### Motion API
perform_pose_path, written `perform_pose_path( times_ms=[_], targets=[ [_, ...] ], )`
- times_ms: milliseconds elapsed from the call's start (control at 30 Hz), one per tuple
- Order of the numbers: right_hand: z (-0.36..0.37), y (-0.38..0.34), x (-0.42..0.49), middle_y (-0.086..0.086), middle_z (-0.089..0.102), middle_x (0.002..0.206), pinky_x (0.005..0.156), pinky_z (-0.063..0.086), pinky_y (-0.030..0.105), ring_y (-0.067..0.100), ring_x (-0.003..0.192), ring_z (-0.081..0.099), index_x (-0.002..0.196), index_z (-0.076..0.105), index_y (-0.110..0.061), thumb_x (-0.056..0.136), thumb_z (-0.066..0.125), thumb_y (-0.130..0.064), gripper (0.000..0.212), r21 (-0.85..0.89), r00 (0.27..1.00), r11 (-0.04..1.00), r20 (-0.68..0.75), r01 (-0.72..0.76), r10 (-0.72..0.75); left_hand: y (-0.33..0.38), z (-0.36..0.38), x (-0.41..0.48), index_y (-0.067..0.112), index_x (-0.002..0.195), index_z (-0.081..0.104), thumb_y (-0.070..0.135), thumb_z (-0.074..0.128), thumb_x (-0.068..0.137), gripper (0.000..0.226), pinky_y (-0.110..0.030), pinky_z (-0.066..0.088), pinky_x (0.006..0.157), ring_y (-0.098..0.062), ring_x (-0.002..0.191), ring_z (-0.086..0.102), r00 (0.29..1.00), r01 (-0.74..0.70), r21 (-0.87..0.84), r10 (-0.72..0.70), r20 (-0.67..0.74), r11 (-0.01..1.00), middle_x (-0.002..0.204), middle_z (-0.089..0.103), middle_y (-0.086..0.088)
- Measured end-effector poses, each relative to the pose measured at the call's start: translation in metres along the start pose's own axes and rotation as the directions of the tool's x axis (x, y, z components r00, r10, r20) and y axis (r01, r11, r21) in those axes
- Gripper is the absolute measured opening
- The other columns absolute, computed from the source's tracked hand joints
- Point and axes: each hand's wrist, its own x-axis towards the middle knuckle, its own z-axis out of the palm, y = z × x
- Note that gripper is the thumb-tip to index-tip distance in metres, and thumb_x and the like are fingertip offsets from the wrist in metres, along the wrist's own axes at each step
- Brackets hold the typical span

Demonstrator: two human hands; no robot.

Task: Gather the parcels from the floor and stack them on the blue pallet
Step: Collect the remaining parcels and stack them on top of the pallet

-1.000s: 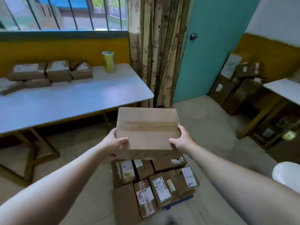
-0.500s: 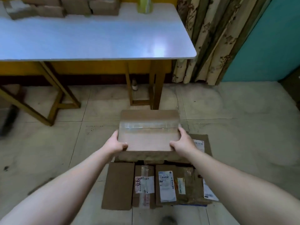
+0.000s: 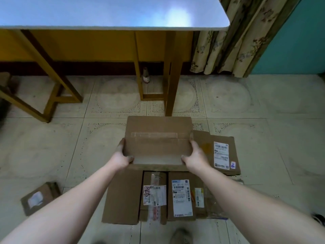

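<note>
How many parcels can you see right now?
6 parcels: one held between left hand and right hand, one right of it, three in the near row, one alone on the floor, left. More may be hidden.

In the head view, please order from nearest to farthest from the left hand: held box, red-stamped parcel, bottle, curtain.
1. held box, in the grip of the left hand.
2. red-stamped parcel, in the stack just below.
3. bottle, under the table.
4. curtain, far right.

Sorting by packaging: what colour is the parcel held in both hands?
The parcel is plain brown cardboard; head view.
</note>
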Motion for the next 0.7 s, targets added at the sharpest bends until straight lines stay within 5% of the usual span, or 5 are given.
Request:
perform_pose_path(
  times_ms=[200,267,333,433,700],
  targets=[
    [0.011,0.001,0.013,0.012,0.032,0.14,0.055,0.043,0.018,0.017,0.089,0.051,0.15,0.009,-0.037,0.089,0.062,-0.024,0.082,-0.122,0.994,0.991,0.083,-0.063,0.074,-0.005,0.006,0.007,0.022,0.15,-0.005,0.004,0.061,0.084,0.096,-0.023,0.048,0.068,-0.022,0.096,0.054,0.993,0.001,0.17,-0.022,0.118,0.985,0.147,0.035,-0.013],
    [0.01,-0.005,0.012,0.013,0.015,0.153,0.082,0.051,0.029,0.029,0.119,0.047,0.151,0.007,-0.035,0.09,0.062,-0.028,0.082,-0.167,0.989,0.982,0.097,-0.092,0.11,-0.001,0.001,0.012,0.022,0.151,-0.002,0.008,0.063,0.084,0.095,-0.016,0.046,0.059,-0.023,0.097,0.055,0.991,-0.006,0.191,-0.02,0.133,0.982,0.148,0.034,-0.013],
    [0.008,-0.014,0.008,0.011,0.001,0.158,0.104,0.04,0.042,0.037,0.138,0.029,0.151,0.01,-0.032,0.09,0.061,-0.031,0.08,-0.22,0.987,0.971,0.101,-0.097,0.122,0.003,-0.01,0.011,0.021,0.151,0.002,0.017,0.063,0.087,0.089,-0.02,0.048,0.08,-0.028,0.121,0.049,0.993,-0.005,0.247,-0.025,0.118,0.969,0.152,0.027,-0.012],
    [-0.006,-0.039,-0.009,0.009,0.002,0.159,0.105,0.04,0.048,0.036,0.139,0.027,0.151,0.013,-0.031,0.089,0.061,-0.033,0.078,-0.255,0.992,0.966,0.107,-0.03,0.059,0.009,-0.038,-0.004,0.023,0.151,0.005,0.03,0.059,0.09,0.083,-0.037,0.026,0.112,-0.028,0.142,0.023,0.994,-0.004,0.337,-0.034,0.105,0.941,0.157,0.015,-0.009],
    [-0.049,-0.143,-0.124,0.009,0.032,0.15,0.082,0.048,0.031,0.024,0.109,0.055,0.149,0.025,-0.023,0.093,0.052,-0.036,0.063,-0.339,0.973,0.93,0.221,0.145,-0.071,0.015,-0.157,-0.116,0.02,0.15,0.017,0.034,0.06,0.089,0.076,-0.038,0.018,0.115,-0.023,0.143,0.019,0.995,0.057,0.375,-0.082,0.052,0.925,0.157,0.018,-0.006]
  ],
)
